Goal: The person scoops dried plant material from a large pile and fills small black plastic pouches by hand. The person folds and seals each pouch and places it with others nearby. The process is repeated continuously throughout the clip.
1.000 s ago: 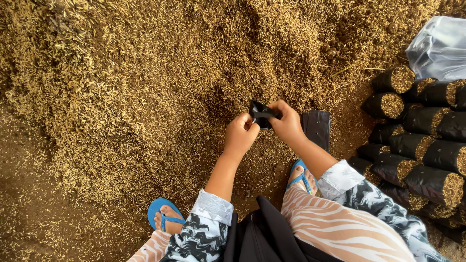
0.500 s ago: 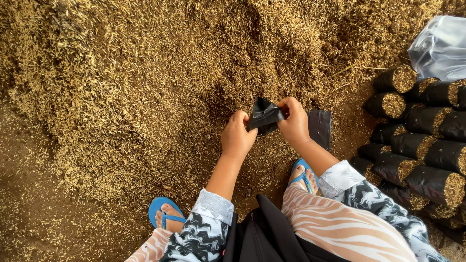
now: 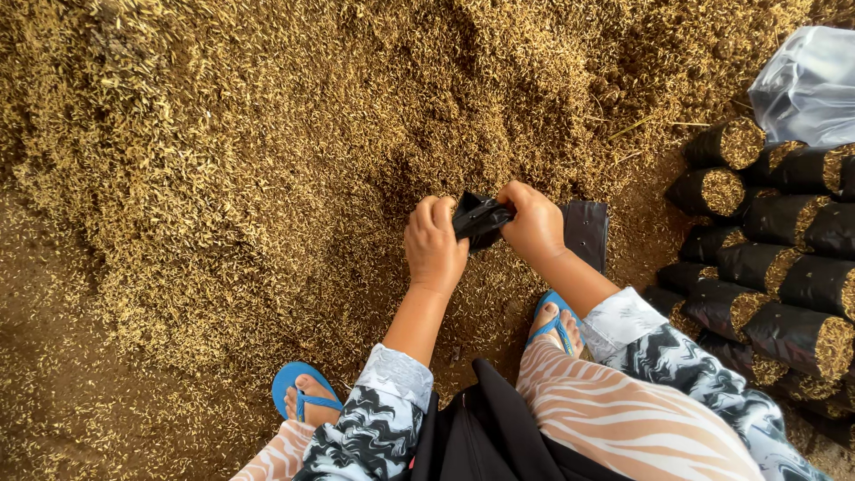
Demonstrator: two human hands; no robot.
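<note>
Both my hands grip one small black plastic bag (image 3: 481, 219), crumpled between them over a big heap of golden husks (image 3: 267, 151). My left hand (image 3: 435, 242) pinches the bag's left edge, and my right hand (image 3: 533, 223) holds its right edge. A flat stack of empty black bags (image 3: 585, 232) lies on the husks just right of my right hand.
Several filled black bags (image 3: 784, 267) lie stacked on their sides at the right, husks showing at their mouths. A clear plastic bag (image 3: 806, 85) sits at the top right. My feet in blue sandals (image 3: 303, 396) rest on the husk-strewn ground.
My hands have drawn slightly lower and closer together with the black bag, which has gone from a small pinched piece to a fuller crumpled shape between them.
</note>
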